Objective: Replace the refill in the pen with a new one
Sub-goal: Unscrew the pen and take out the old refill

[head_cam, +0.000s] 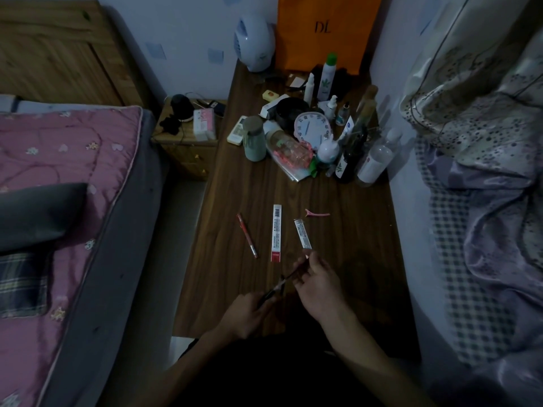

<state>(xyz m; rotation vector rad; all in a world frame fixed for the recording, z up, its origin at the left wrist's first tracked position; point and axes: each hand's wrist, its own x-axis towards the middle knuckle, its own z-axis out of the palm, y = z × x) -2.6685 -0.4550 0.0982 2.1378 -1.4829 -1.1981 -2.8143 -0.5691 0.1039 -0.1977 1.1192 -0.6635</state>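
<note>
hands: left hand (245, 314) and right hand (316, 284) both closed on dark pen (279, 284) above table (352, 259) near edge | refill packs (276, 233) beyond, bare wood around | clutter (308, 133) far end

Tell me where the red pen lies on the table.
In the head view, the red pen lies on the wooden table, left of the long refill packet, beyond the left hand.

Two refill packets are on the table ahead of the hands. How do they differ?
The left refill packet looks longer and lies nearly straight away from the person; the right refill packet looks shorter and is tilted. The left one has a solid red near end, while the right one's near end sits just beyond the right hand. Both are narrow, white-labelled and lie flat on the wooden table.
</note>
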